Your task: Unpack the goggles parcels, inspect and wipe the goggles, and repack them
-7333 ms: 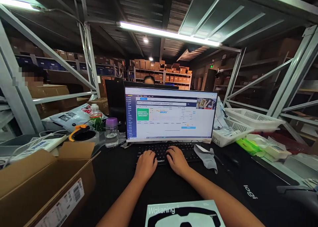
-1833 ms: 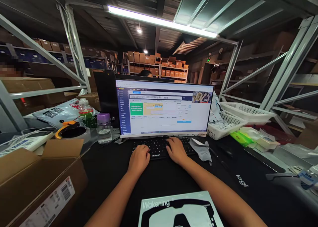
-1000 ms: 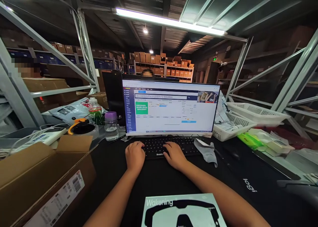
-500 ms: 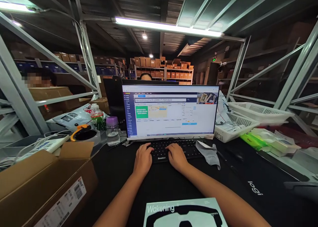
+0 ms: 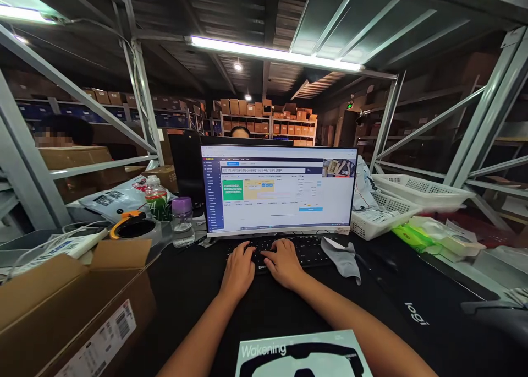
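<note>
Both hands rest on a black keyboard (image 5: 307,256) in front of a lit monitor (image 5: 276,217). My left hand (image 5: 239,269) lies over the left keys, fingers stretched forward and apart. On the middle keys is my right hand (image 5: 284,264), its fingers spread and slightly bent, close beside the left. Neither hand holds anything. A pale green box (image 5: 268,363) printed "Wakening" lies at the front edge between my forearms. To the right of the keyboard, a grey cloth pouch (image 5: 345,260) overlaps its end.
An open cardboard box (image 5: 82,322) stands at left, near a tape roll (image 5: 132,225), a purple-capped bottle (image 5: 182,223) and a plastic bag (image 5: 115,198). White baskets (image 5: 371,225) stand at right. A dark mouse (image 5: 385,261) lies on the black mat (image 5: 396,305). People sit beyond the monitor.
The view has shifted slightly. My right hand has moved left along the keyboard, nearer my left hand, and partly covers the keyboard's brand lettering.
</note>
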